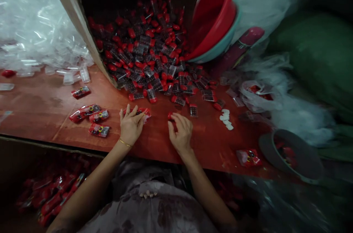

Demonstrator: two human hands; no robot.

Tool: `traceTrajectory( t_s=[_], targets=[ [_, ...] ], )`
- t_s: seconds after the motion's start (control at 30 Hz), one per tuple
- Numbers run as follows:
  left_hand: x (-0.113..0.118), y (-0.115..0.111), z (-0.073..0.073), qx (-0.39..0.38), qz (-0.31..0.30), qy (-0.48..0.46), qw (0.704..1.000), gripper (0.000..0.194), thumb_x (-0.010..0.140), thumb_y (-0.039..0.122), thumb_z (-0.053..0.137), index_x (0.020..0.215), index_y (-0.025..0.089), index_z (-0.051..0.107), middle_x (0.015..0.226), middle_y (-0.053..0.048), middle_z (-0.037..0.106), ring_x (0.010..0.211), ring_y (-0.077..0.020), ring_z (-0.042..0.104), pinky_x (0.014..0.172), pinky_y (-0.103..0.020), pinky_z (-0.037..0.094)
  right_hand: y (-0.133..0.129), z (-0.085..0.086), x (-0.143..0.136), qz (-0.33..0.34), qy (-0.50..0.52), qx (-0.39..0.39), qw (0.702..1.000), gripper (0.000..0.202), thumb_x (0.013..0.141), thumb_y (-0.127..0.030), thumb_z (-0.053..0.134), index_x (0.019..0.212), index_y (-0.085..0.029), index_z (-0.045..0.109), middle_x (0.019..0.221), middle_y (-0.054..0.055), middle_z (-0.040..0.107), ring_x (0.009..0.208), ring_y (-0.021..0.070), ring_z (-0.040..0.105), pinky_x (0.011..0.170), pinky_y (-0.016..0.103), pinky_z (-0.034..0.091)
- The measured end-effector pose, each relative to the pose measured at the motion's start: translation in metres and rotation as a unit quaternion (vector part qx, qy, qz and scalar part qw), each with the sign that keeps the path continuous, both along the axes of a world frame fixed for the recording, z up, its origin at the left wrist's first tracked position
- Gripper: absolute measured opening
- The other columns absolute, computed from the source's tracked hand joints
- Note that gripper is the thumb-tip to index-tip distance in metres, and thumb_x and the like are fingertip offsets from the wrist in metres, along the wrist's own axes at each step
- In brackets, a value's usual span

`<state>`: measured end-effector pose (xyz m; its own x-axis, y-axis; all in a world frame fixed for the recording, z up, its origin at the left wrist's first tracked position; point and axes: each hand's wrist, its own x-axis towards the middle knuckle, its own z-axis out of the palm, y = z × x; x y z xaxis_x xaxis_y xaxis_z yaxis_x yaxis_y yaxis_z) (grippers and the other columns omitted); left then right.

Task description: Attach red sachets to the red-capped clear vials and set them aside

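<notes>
My left hand [130, 124] lies with its fingers spread on a small red printed packet [146, 114] on the red-brown table [154, 139]. To its right, my right hand [180, 130] has its fingers curled, with a small red cap or capped piece [170, 115] at the fingertips; the rest of that piece is hidden. Beyond both hands, many clear tubes with red caps [151, 95] spill from a tilted cardboard box [91, 43]. Several red printed packets [99, 130] lie left of my left hand.
Clear empty tubes [68, 76] are heaped at the left. Behind right stand a red basin [227, 12] and a pink bottle [248, 38]. White discs [226, 119], a red packet [248, 158] and a grey bowl [311, 167] lie at the right. More red packets [55, 196] fill the space below left.
</notes>
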<state>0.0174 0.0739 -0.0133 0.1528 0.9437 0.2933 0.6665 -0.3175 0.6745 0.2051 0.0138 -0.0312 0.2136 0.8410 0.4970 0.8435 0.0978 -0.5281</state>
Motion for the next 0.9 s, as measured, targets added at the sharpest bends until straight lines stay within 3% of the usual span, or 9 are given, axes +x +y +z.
traceTrajectory(
  t_s=[0.1, 0.23, 0.3, 0.37, 0.43, 0.53, 0.63, 0.77, 0.9],
  targets=[
    [0.008, -0.009, 0.016, -0.012, -0.004, -0.05, 0.999, 0.024, 0.077, 0.033, 0.058, 0.098, 0.032, 0.07, 0.126, -0.005, 0.058, 0.131, -0.0324, 0.033, 0.108, -0.054, 0.011, 0.002, 0.012, -0.029, 0.073, 0.209, -0.035, 0.975, 0.027, 0.086, -0.035, 0.047, 0.106, -0.019, 0.059, 0.106, 0.009, 0.064, 0.102, 0.0206, 0.056, 0.091, 0.036, 0.041],
    [0.02, -0.023, 0.026, -0.082, -0.021, -0.204, 0.975, 0.027, 0.072, 0.028, 0.066, 0.098, 0.03, 0.07, 0.121, -0.005, 0.062, 0.129, -0.0274, 0.039, 0.109, -0.047, 0.017, 0.013, 0.018, -0.053, 0.127, 0.426, -0.084, 0.892, 0.024, 0.086, -0.037, 0.047, 0.086, -0.019, 0.063, 0.082, 0.001, 0.066, 0.08, 0.0154, 0.059, 0.075, 0.027, 0.046],
    [0.025, -0.028, 0.025, -0.169, 0.009, -0.343, 0.924, 0.037, 0.065, 0.026, 0.073, 0.101, 0.026, 0.068, 0.114, -0.006, 0.066, 0.117, -0.0252, 0.051, 0.103, -0.042, 0.033, 0.015, 0.018, -0.054, 0.118, 0.44, -0.078, 0.887, 0.026, 0.085, -0.037, 0.048, 0.075, -0.018, 0.062, 0.071, -0.001, 0.063, 0.071, 0.014, 0.057, 0.068, 0.024, 0.045],
    [0.027, -0.033, 0.024, -0.291, 0.04, -0.458, 0.839, 0.039, 0.059, 0.027, 0.077, 0.096, 0.02, 0.068, 0.098, -0.006, 0.069, 0.095, -0.0213, 0.062, 0.085, -0.034, 0.047, 0.012, 0.017, -0.052, 0.106, 0.41, -0.075, 0.903, 0.028, 0.085, -0.037, 0.047, 0.069, -0.018, 0.059, 0.065, -0.001, 0.06, 0.063, 0.0129, 0.054, 0.061, 0.023, 0.042],
    [0.028, -0.037, 0.023, -0.392, 0.053, -0.513, 0.762, 0.034, 0.054, 0.03, 0.08, 0.083, 0.016, 0.068, 0.082, -0.004, 0.069, 0.074, -0.0162, 0.063, 0.069, -0.028, 0.05, 0.007, 0.016, -0.049, 0.088, 0.366, -0.074, 0.923, 0.03, 0.087, -0.037, 0.045, 0.065, -0.019, 0.056, 0.06, -0.002, 0.057, 0.056, 0.012, 0.05, 0.056, 0.022, 0.039],
    [0.028, -0.042, 0.023, -0.445, 0.063, -0.551, 0.703, 0.031, 0.051, 0.032, 0.082, 0.073, 0.016, 0.067, 0.075, -0.001, 0.068, 0.065, -0.0119, 0.06, 0.062, -0.026, 0.05, 0.0, 0.011, -0.05, 0.061, 0.308, -0.069, 0.947, 0.032, 0.089, -0.035, 0.042, 0.063, -0.02, 0.052, 0.058, -0.001, 0.054, 0.055, 0.012, 0.048, 0.055, 0.023, 0.037],
    [0.029, -0.043, 0.023, -0.458, 0.066, -0.563, 0.684, 0.033, 0.052, 0.033, 0.081, 0.077, 0.017, 0.068, 0.077, 0.0, 0.068, 0.065, -0.0107, 0.061, 0.064, -0.025, 0.05, -0.003, 0.005, -0.054, 0.071, 0.263, -0.054, 0.961, 0.027, 0.088, -0.031, 0.042, 0.069, -0.018, 0.056, 0.065, 0.001, 0.057, 0.062, 0.0134, 0.052, 0.059, 0.023, 0.039],
    [0.032, -0.037, 0.025, -0.439, 0.092, -0.549, 0.705, 0.036, 0.042, 0.03, 0.085, 0.068, 0.013, 0.067, 0.067, -0.001, 0.067, 0.062, -0.0106, 0.06, 0.063, -0.024, 0.048, -0.003, 0.004, -0.054, 0.099, 0.246, -0.063, 0.962, 0.03, 0.09, -0.031, 0.039, 0.072, -0.018, 0.059, 0.065, 0.002, 0.059, 0.061, 0.0139, 0.054, 0.059, 0.024, 0.041],
    [0.031, -0.027, 0.029, -0.438, 0.106, -0.56, 0.696, 0.038, 0.039, 0.031, 0.086, 0.064, 0.013, 0.064, 0.068, -0.001, 0.068, 0.061, -0.0113, 0.061, 0.064, -0.024, 0.048, 0.001, 0.013, -0.026, 0.099, 0.148, -0.058, 0.982, 0.035, 0.093, -0.031, 0.032, 0.08, -0.018, 0.061, 0.076, 0.005, 0.064, 0.075, 0.0171, 0.058, 0.07, 0.027, 0.044]
  ],
)
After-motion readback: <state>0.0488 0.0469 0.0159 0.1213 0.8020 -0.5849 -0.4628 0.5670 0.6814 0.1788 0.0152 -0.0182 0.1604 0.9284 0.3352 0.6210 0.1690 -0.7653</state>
